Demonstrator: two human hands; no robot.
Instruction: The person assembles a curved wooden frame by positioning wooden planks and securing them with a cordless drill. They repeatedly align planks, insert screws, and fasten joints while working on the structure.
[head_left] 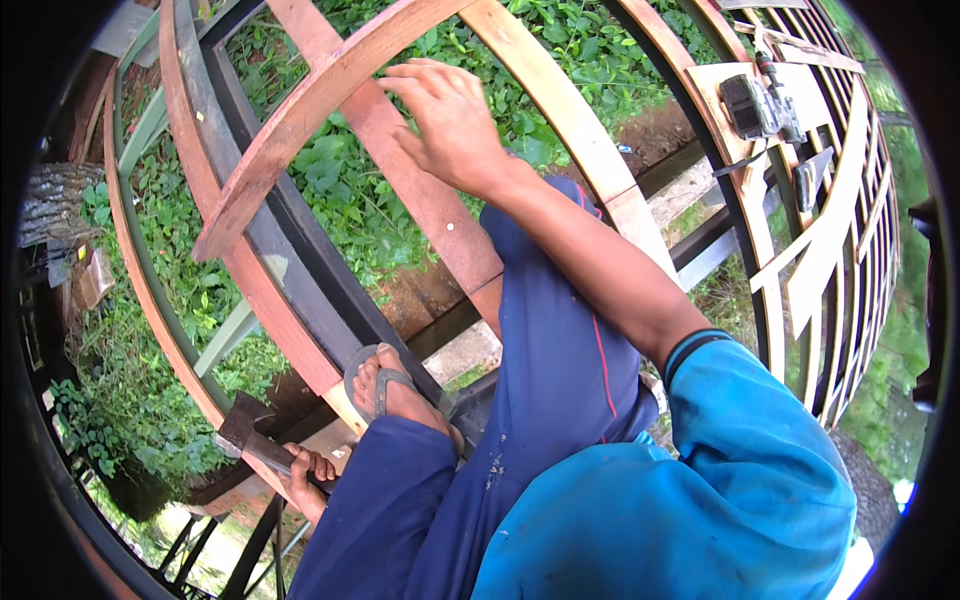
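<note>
My right hand [445, 125] is stretched out with its fingers apart and holds nothing. It is over a reddish plank [425, 205], close beside a reddish board [300, 115] that lies diagonally across the slats and looks curved here. At the lower left, my left hand [308, 482] is closed round the handle of a hammer with a dark, blocky metal head [245, 422]. The hammer head is next to the outer wooden slat [150, 290]; I cannot tell whether they touch. Part of the left hand is hidden behind my knee.
My sandalled foot [395, 390] rests on the frame beside a dark metal beam [305, 260]. Green plants [350, 185] show through wide gaps between the slats. A cordless drill [755, 105] lies on boards at the upper right, near loose light-coloured wood strips [830, 250].
</note>
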